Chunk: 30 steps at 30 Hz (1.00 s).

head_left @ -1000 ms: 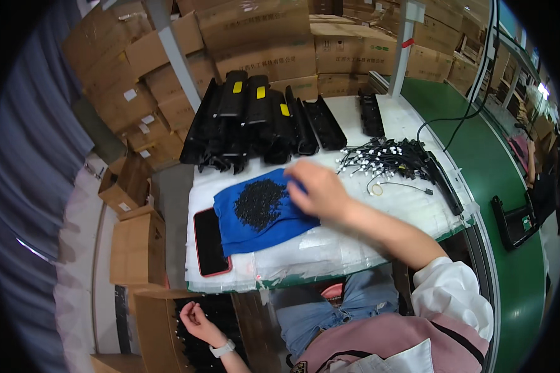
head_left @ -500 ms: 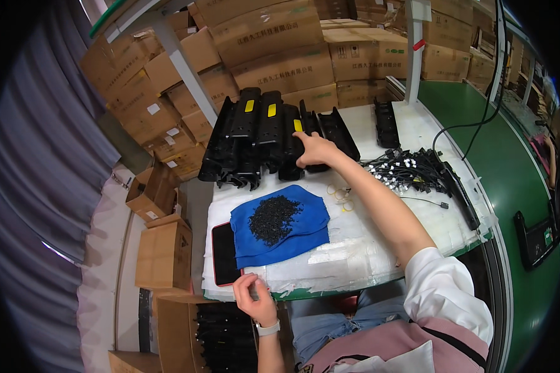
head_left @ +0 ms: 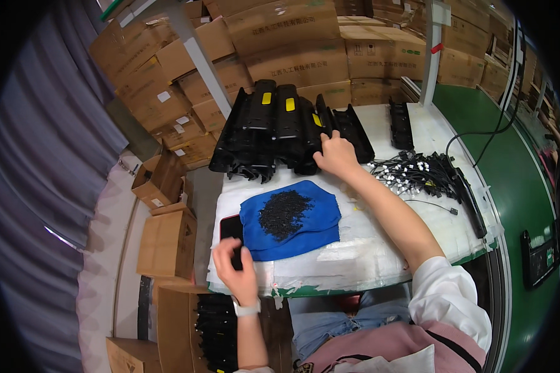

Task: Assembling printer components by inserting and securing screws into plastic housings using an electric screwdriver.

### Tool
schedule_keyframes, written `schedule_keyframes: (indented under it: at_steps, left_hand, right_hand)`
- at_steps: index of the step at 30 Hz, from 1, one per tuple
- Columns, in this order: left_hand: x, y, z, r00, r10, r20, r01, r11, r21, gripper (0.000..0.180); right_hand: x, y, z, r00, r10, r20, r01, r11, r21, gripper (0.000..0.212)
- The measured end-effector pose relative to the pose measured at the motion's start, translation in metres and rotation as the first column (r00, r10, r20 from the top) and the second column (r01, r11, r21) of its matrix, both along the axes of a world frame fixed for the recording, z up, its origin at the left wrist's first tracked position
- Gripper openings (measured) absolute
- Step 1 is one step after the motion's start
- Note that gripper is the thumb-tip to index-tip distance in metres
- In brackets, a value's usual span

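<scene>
My right hand (head_left: 340,156) reaches to the back of the table. Its fingers curl around the near end of a long black plastic housing (head_left: 310,133) with a yellow label. That piece lies at the right of a pile of similar black housings (head_left: 262,115). My left hand (head_left: 235,273), with a pale band at the wrist, hovers over a dark phone (head_left: 231,230) with a red edge. Its fingers are bent and apart, holding nothing. Between the hands a blue cloth (head_left: 322,230) carries a heap of small black parts (head_left: 284,214), perhaps screws.
A tangle of black cables with white connectors (head_left: 417,174) lies to the right, beside a black bar (head_left: 471,202). Another black housing (head_left: 401,124) stands farther back. Cardboard boxes (head_left: 292,65) are stacked behind the table, and an open carton (head_left: 180,329) of black parts sits below left.
My left hand has risen leftward from the table's front edge to over the phone, its fingers spreading. My right hand stays at the housing, which has turned slightly. The whole view has shifted a little.
</scene>
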<state>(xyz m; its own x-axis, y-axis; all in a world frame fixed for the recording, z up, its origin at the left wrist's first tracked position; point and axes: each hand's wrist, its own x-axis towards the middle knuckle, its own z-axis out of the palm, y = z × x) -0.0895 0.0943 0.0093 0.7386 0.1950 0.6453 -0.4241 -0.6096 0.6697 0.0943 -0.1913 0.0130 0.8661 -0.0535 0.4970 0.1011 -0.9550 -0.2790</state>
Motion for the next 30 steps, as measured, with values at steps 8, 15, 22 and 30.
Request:
schedule_keyframes:
  at_steps: [8,15,22,30]
  left_hand:
    - [0.135,0.019,0.008,1.000,-0.019,0.016,0.020,0.998,-0.064,0.040]
    - [0.115,-0.023,0.008,0.988,0.068,0.138,-0.059,0.996,-0.073,0.031]
    - [0.108,-0.026,0.005,0.986,0.000,0.167,0.003,1.000,-0.013,0.012]
    - [0.109,-0.019,0.006,0.982,-0.024,0.188,0.024,1.000,0.000,0.009]
  right_hand:
    - [-0.016,-0.009,0.031,0.963,-0.040,-0.268,0.015,0.995,-0.096,0.052]
    - [0.000,0.064,0.091,0.849,0.436,0.298,-0.470,0.881,0.049,0.064]
    - [0.036,0.126,0.105,0.964,0.197,-0.181,-0.260,0.848,-0.461,0.064]
    - [0.035,0.099,0.103,0.849,0.524,0.069,-0.375,0.688,-0.621,0.035]
